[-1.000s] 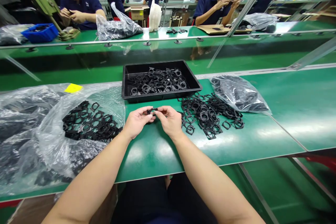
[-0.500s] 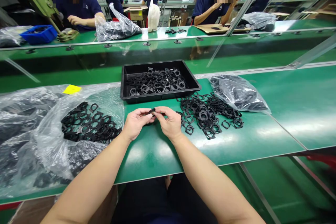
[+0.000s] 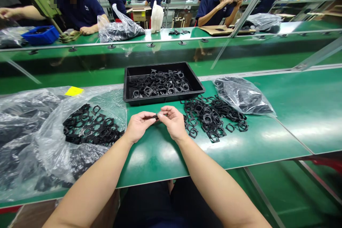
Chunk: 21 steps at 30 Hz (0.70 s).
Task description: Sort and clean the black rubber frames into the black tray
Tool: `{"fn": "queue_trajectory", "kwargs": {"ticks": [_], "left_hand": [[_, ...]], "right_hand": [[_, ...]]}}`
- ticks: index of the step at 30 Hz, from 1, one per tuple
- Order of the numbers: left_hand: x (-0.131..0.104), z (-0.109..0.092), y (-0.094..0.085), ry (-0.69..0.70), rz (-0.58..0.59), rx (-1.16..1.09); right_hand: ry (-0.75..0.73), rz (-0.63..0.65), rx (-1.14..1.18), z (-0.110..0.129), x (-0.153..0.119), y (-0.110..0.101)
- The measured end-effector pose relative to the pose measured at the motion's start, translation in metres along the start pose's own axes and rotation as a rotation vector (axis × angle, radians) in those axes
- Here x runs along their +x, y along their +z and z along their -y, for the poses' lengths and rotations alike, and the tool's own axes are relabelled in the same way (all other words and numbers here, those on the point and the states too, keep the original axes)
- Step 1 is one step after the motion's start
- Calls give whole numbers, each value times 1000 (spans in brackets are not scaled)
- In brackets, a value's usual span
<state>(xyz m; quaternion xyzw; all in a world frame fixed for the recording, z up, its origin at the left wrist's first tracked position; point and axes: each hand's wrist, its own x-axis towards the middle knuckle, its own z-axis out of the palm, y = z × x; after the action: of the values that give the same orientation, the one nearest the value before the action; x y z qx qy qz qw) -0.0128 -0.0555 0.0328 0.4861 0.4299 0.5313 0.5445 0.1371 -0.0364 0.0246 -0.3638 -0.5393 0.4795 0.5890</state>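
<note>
Over the green bench, my left hand (image 3: 139,125) and my right hand (image 3: 172,122) meet at the fingertips, both pinching a small black plastic part (image 3: 155,116). Fingers cover most of that part, so its shape is hard to make out. Just beyond them stands a black tray (image 3: 162,100) with many black ring-shaped parts (image 3: 160,83) in it. Right of my right hand lies a loose pile of black square-edged rings (image 3: 207,115). To the left of my left hand, an open clear plastic bag (image 3: 50,128) spills out black frame parts (image 3: 93,124).
A second plastic bag (image 3: 242,94) with dark parts lies behind the pile at right. A yellow label (image 3: 74,91) sits on the left bag. Across the metal-framed divider, co-workers sit at another green bench with a blue bin (image 3: 40,35) and a white fan-like object (image 3: 156,17).
My right fingers have lifted and shifted slightly on the small black part, while my left hand stays nearly still. Across the divider, the left co-worker's arm has stretched out to the left.
</note>
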Motion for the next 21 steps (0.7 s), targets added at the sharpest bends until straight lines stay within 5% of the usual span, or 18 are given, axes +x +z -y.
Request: {"fn": "queue_trajectory", "kwargs": {"ticks": [4,13,21], "left_hand": [[1,-2,-2,-9,-5,116],[4,3,1,-12,-164,-51],[1,4,2,-7,-146,-64]], "right_hand": [[-3,21,-120,-3,1,2],[-267,-46,-335,2,-3,2],[-422,-44,-443,6,-4,1]]}}
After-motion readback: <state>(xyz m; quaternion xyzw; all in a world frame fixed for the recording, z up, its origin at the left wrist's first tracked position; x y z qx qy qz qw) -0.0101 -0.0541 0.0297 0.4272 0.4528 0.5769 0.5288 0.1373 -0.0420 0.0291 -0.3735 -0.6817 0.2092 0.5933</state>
